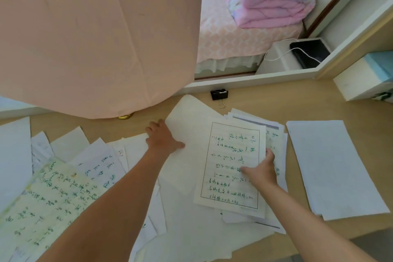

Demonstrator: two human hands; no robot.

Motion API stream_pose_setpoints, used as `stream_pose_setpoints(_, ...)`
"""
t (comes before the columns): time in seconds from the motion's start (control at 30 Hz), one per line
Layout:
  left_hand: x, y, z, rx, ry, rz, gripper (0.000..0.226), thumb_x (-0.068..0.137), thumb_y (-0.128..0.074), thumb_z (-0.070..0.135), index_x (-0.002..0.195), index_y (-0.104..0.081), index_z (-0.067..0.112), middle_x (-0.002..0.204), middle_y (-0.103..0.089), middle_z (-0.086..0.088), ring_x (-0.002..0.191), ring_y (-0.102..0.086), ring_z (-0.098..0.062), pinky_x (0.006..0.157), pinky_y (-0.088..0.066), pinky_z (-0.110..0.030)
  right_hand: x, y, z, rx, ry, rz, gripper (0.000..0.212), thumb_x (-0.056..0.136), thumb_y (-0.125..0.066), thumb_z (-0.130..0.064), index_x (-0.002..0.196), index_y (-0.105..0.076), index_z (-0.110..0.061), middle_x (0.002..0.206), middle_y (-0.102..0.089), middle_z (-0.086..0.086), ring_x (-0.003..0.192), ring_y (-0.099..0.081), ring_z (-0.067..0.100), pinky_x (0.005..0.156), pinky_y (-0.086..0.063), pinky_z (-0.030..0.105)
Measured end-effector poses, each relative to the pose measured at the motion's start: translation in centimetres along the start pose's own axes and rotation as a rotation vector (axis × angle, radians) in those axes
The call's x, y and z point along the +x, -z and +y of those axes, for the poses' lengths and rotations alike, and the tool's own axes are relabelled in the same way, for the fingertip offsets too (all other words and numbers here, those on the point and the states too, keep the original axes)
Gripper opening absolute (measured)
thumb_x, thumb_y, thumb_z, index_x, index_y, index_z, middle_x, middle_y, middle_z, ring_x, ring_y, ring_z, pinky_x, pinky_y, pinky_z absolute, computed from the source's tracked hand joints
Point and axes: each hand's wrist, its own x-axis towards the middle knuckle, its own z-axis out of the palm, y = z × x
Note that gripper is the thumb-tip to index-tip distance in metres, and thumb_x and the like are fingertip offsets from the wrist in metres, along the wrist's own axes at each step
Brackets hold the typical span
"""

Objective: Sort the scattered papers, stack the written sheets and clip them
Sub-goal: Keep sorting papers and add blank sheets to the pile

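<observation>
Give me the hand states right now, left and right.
Left hand: holding the blank sheet by its left edge.
Right hand: pinching the written sheet at its right edge, thumb on top.

Left hand (162, 136) holds blank sheet (189, 125); right hand (260, 171) holds written sheet (229, 155).
</observation>
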Motion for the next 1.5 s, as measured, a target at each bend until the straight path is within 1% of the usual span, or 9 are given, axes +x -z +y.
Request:
stream_pose_setpoints(0.13,1.1,0.4,-0.5,0.099,-0.067,-0.003,0.073,0.073,-0.073,0.057,0.127,-0.051,0.014,0.119,-0.060,-0.006,0.113,-0.055,-0.029,0.093,-0.040,-0.039,0.3,-0.1,0.2,-0.017,0.005,0.020,0.097,0.078,-0.076,-0.005,0.150,-0.015,-0.021,0.139,-0.050,0.007,0.103,-0.057,0.026,0.081,-0.052,0.036)
stream_pose_setpoints(0.27,0.4,1.5,-0.8,-0.380,-0.184,-0.179,0.034,0.085,-0.070,0.038,0.111,-0.061,0.018,0.114,-0.065,0.000,0.093,-0.058,-0.020,0.080,-0.044,-0.032,0.9,0.6,0.3,-0.004,-0.015,0.020,0.076,0.084,-0.066,0.000,0.147,-0.026,-0.018,0.134,-0.055,0.005,0.091,-0.055,0.022,0.057,-0.044,0.027)
stream_pose_setpoints(0.47,-3.1,5.6,-2.5,-1.123,-0.189,-0.582,0.056,0.078,-0.080,0.034,0.128,-0.061,0.020,0.120,-0.071,-0.004,0.109,-0.068,-0.031,0.096,-0.052,-0.054,0.4,1.5,-0.5,-0.446,0.187,0.163,0.087,0.076,-0.067,-0.005,0.150,-0.025,-0.023,0.145,-0.034,0.012,0.128,-0.039,0.032,0.101,-0.042,0.042)
stream_pose_setpoints(0.6,-5.6,6.2,-3.7,-1.284,-0.202,-0.769,0.051,0.087,-0.069,0.027,0.134,-0.057,0.012,0.128,-0.066,-0.014,0.117,-0.063,-0.037,0.099,-0.049,-0.055,-0.3,1.6,-0.7,-0.751,0.519,-0.138,0.061,0.087,-0.055,-0.010,0.140,-0.045,-0.038,0.154,-0.031,0.001,0.136,-0.032,0.026,0.109,-0.030,0.041)
stream_pose_setpoints(0.73,-7.0,5.2,-4.5,-1.424,-0.111,-0.825,0.051,0.082,-0.068,0.028,0.130,-0.060,0.014,0.128,-0.065,-0.017,0.115,-0.063,-0.038,0.096,-0.050,-0.054,-0.5,1.6,-1.4,-0.877,0.422,-0.175,0.049,0.096,-0.043,-0.029,0.143,-0.041,-0.040,0.157,-0.026,0.002,0.138,-0.031,0.027,0.110,-0.026,0.046)
stream_pose_setpoints(0.83,-7.9,4.4,-3.8,-1.333,-0.099,-0.817,0.045,0.085,-0.072,0.025,0.126,-0.062,0.011,0.121,-0.069,-0.016,0.107,-0.067,-0.035,0.087,-0.055,-0.049,-0.7,2.5,-2.5,-0.661,0.318,-0.198,0.044,0.097,-0.044,-0.038,0.141,-0.049,-0.035,0.155,-0.034,0.002,0.140,-0.031,0.027,0.113,-0.027,0.048)
stream_pose_setpoints(1.03,-9.2,0.8,1.3,-0.976,-0.162,-0.414,0.039,0.085,-0.075,0.015,0.121,-0.061,0.021,0.115,-0.070,-0.002,0.098,-0.068,-0.021,0.081,-0.057,-0.037,-0.4,8.2,-3.9,0.629,-0.166,-0.592,0.081,0.093,-0.024,-0.074,0.113,-0.072,-0.012,0.100,-0.074,0.010,0.088,-0.069,0.032,0.075,-0.051,0.039)
stream_pose_setpoints(1.23,-10.0,-4.5,6.9,-0.574,-0.288,-0.176,0.046,0.082,-0.075,0.020,0.125,-0.058,0.019,0.123,-0.061,-0.002,0.113,-0.058,-0.022,0.092,-0.049,-0.035,1.3,9.6,-0.1,0.201,-0.050,-0.208,0.017,0.088,-0.070,-0.016,0.104,-0.069,-0.010,0.107,-0.073,0.007,0.093,-0.070,0.027,0.086,-0.059,0.044)
stream_pose_setpoints(1.5,-9.0,-6.9,9.0,-0.435,-0.027,-0.081,0.088,0.080,-0.076,0.031,0.149,-0.027,0.008,0.144,-0.041,-0.013,0.135,-0.036,-0.034,0.107,-0.037,-0.046,4.3,7.6,3.6,-0.315,-0.023,0.011,0.057,0.082,-0.066,-0.032,0.132,-0.045,-0.015,0.134,-0.040,0.013,0.124,-0.041,0.034,0.098,-0.044,0.040)
